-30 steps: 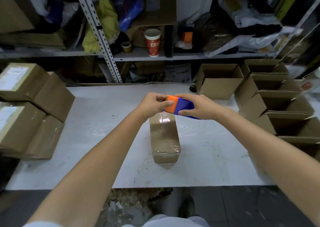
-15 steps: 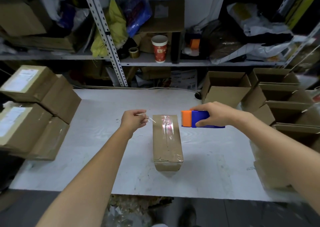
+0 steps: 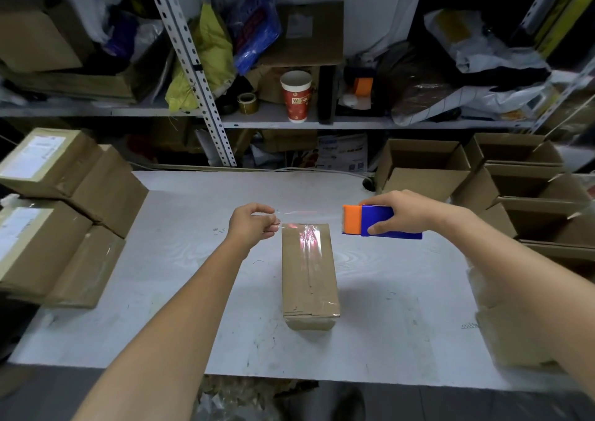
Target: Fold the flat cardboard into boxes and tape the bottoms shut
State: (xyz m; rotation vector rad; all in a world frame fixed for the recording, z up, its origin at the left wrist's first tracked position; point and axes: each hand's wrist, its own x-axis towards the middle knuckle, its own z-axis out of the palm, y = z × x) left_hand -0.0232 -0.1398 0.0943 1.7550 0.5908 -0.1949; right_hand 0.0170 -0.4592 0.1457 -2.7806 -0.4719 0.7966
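Head cam: the taped box (image 3: 309, 275) lies mid-bench (image 3: 161, 292). Left grip (image 3: 249, 226) pinches the end of a clear tape strip (image 3: 309, 214) stretched above the box's far end to the dispenser (image 3: 380, 224), which the right grip (image 3: 409, 214) is wrapped around. Sealed boxes (image 3: 64, 211) crowd the left edge, open boxes (image 3: 421, 169) the right.

brown cardboard box (image 3: 309, 279) under glossy clear tape (image 3: 309, 237), orange-and-blue tape dispenser (image 3: 380, 224), white scuffed table (image 3: 180, 292), red-and-white patterned paper cup (image 3: 296, 97), yellow bag (image 3: 209, 57)
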